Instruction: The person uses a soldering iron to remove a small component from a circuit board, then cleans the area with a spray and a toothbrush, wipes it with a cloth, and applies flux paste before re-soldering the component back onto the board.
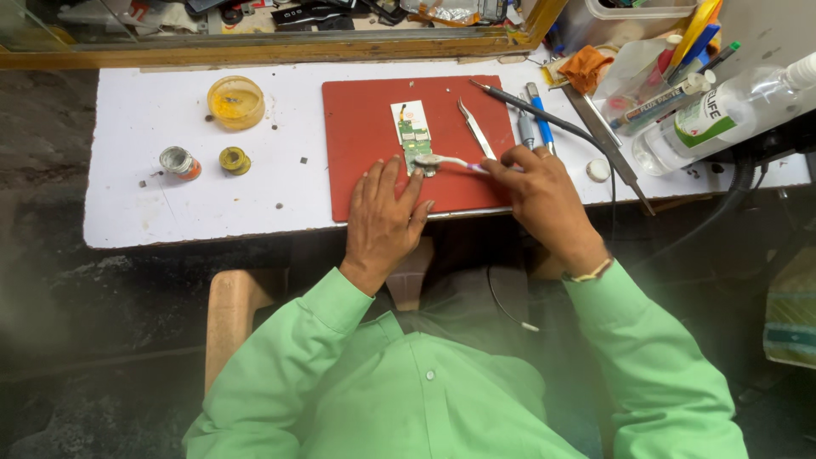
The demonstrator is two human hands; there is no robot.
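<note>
A small green and white circuit board [413,136] lies on a red mat [365,127] on the white table. My left hand [387,217] rests flat on the mat, fingers spread, its fingertips touching the board's near end. My right hand [540,195] pinches the handle of a white toothbrush [444,161], whose bristle head presses on the board's lower end. Both sleeves are light green.
Metal tweezers [474,127] lie on the mat's right side. A soldering iron [531,110] with a black cord, a blue pen [542,127], a clear bottle [722,115] and tubes crowd the right. A yellow dish [235,102] and two small tins [180,162] sit left.
</note>
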